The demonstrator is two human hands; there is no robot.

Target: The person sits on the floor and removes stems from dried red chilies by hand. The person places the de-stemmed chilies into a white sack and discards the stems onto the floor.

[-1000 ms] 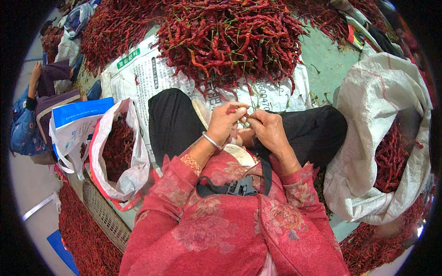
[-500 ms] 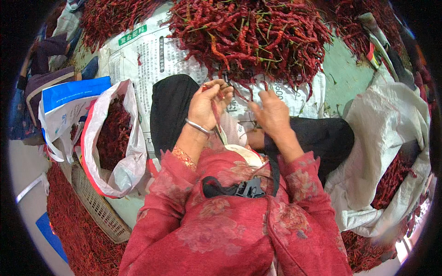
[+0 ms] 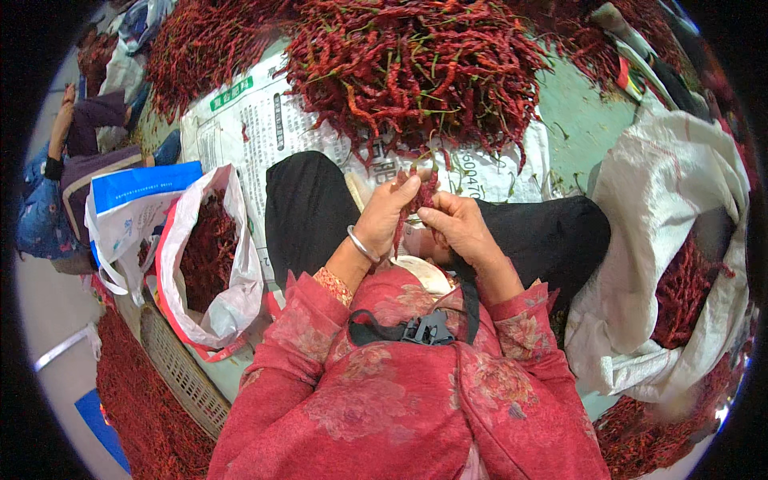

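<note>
Holding a few wrinkled red chillies (image 3: 430, 189) before a red floral top (image 3: 400, 400), the left hand (image 3: 386, 214) has its fingers curled round them and the thumb pressed down on top, with almost no gap left. The chillies are between the two hands, stem ends pointing away from the body, one thin tip hanging below the left fingers. Close against them from the other side sits the right hand (image 3: 462, 228), its fingers bent inward and the thumb close to the forefinger at the chillies; whether it truly pinches one, I cannot tell. A silver bangle (image 3: 362, 245) circles the left wrist. Beyond the hands, a large heap of red chillies (image 3: 416, 72) with green stems lies on a printed white sheet (image 3: 256, 140), past the black trousers (image 3: 308, 212). At the left stands a white bag with a red edge (image 3: 246, 276), dark red chillies (image 3: 208, 256) inside, just beside a blue-and-white bag (image 3: 144, 186); at the right, a white woven sack (image 3: 664, 168) gapes around more chillies (image 3: 680, 296), and a beige slatted basket (image 3: 184, 372) lies at lower left
</note>
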